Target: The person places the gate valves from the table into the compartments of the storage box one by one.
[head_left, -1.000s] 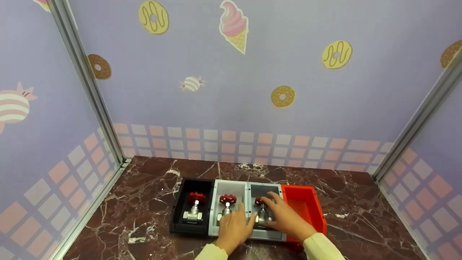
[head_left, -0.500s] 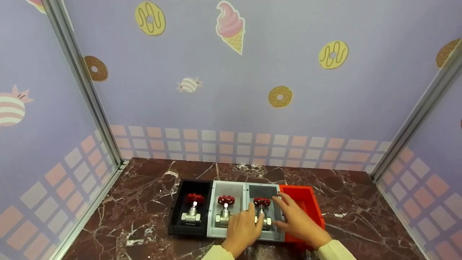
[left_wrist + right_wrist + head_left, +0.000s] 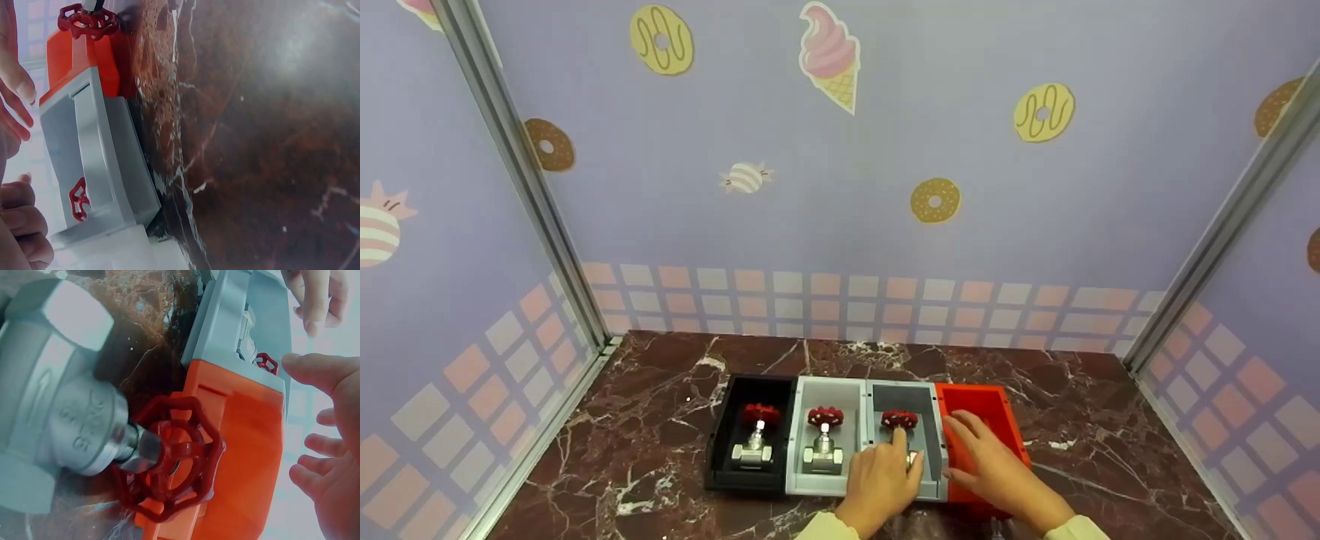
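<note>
My left hand (image 3: 879, 480) reaches over the grey bin (image 3: 928, 409), its index finger extended near a steel valve with a red handwheel (image 3: 899, 420); its other fingers look curled in the left wrist view. Whether the fingertip touches that valve, I cannot tell. Spread over the red bin (image 3: 976, 405), my right hand (image 3: 997, 472) holds nothing. Another valve (image 3: 67, 399) with a red handwheel lies on the table in front of the red bin, large in the right wrist view. Similar valves stand in the black bin (image 3: 715, 457) and the white bin (image 3: 851, 397).
The bins sit side by side in a row on a dark red marble table (image 3: 660, 420). Purple walls with sweets printed on them (image 3: 780, 135) enclose the table at the back and both sides, with metal posts at the corners.
Both hands have shifted right: the right hand from around the grey bin's valve to over the red bin, the left hand from the white bin to the grey one. The head view has turned slightly.
</note>
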Demonstrator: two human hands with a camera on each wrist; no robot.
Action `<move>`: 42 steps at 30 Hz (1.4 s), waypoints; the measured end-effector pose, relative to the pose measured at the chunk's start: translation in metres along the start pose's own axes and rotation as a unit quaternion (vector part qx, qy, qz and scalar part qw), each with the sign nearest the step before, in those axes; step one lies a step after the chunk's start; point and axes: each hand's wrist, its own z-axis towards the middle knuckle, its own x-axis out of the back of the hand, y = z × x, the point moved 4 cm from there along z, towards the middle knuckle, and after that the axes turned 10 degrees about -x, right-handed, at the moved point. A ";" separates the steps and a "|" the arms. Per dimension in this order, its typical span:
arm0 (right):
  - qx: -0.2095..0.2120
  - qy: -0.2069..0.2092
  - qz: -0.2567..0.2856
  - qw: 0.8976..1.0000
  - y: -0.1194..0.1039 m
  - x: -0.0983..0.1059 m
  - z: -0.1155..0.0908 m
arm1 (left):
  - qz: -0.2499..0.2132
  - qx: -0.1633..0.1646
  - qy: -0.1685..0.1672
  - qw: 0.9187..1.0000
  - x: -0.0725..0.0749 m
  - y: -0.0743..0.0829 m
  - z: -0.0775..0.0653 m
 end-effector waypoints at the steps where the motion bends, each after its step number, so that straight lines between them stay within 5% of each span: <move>1: 0.001 0.004 -0.002 1.000 0.000 0.000 -0.001 | -0.002 -0.001 0.000 1.000 -0.001 0.001 0.000; 10: -0.003 0.027 -0.006 1.000 0.007 0.000 -0.014 | -0.001 -0.005 -0.020 1.000 -0.008 0.009 0.002; 28: -0.063 -0.023 0.006 0.998 0.019 0.002 -0.034 | -0.025 0.014 -0.096 0.995 -0.023 0.024 0.013; 42: -0.062 -0.050 -0.011 0.997 0.027 -0.001 -0.049 | -0.030 0.026 -0.097 0.995 -0.032 0.028 0.017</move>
